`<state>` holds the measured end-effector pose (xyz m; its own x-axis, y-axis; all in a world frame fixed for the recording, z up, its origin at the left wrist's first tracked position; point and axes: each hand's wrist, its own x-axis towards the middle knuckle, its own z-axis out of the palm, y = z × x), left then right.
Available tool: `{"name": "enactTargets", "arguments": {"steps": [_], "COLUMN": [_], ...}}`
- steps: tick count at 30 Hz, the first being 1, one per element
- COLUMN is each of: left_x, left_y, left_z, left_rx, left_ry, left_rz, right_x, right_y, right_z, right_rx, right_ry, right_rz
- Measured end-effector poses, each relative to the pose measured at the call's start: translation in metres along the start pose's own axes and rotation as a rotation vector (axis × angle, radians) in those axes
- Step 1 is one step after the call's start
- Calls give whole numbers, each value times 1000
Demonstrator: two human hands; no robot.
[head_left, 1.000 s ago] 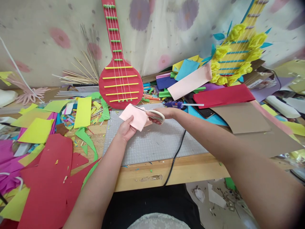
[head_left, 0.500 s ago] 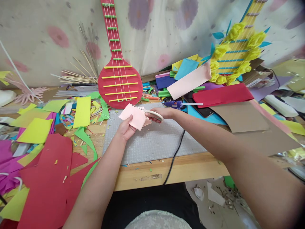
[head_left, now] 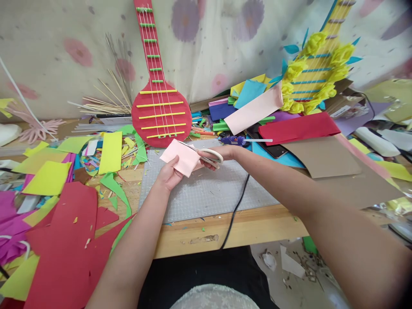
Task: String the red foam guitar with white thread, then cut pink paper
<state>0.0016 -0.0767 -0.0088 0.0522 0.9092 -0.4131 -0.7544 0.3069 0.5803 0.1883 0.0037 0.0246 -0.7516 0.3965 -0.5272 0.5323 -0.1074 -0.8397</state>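
Note:
Between thumb and fingers, my left hand (head_left: 170,173) grips a pale pink sheet (head_left: 182,158), paper or thin felt, with more pink layered at its right side. My right hand (head_left: 219,156) is closed on white-handled scissors (head_left: 215,157). Their blades lie along the sheet's upper right edge. Both hands are over the grey cutting mat (head_left: 196,204). Just behind them stands a red paper guitar (head_left: 162,112) with yellow and green strips and white strings.
A glue gun (head_left: 234,140) lies right of the hands, its black cord crossing the mat. Red scraps (head_left: 69,240) and yellow sheets (head_left: 110,152) cover the left side. Pink, red and brown sheets (head_left: 325,159) lie to the right. Behind them leans a yellow flowered guitar (head_left: 310,77).
The scissor handles have spread further apart in my right hand. The pink sheet and my left hand stay nearly in place. The whole view has shifted slightly.

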Motion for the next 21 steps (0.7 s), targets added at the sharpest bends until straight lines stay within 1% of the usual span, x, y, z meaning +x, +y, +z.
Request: {"name": "enactTargets", "arguments": {"steps": [3, 7, 13, 17, 21], "left_x": [-2, -1, 2, 2, 0], "left_y": [-1, -3, -7, -9, -8], "left_z": [2, 2, 0, 0, 2], "left_rx": [21, 38, 50, 44, 52], "left_ry": [5, 8, 33, 29, 34], "left_rz": [-10, 4, 28, 52, 51], "right_x": [0, 3, 2, 5, 10], "right_y": [1, 3, -1, -2, -2], "right_z": [-1, -4, -5, -5, -4], "right_rx": [-10, -38, -84, -96, -42], "right_ry": [-15, 2, -16, 7, 42], "right_rz": [-18, -22, -58, -88, -92]}}
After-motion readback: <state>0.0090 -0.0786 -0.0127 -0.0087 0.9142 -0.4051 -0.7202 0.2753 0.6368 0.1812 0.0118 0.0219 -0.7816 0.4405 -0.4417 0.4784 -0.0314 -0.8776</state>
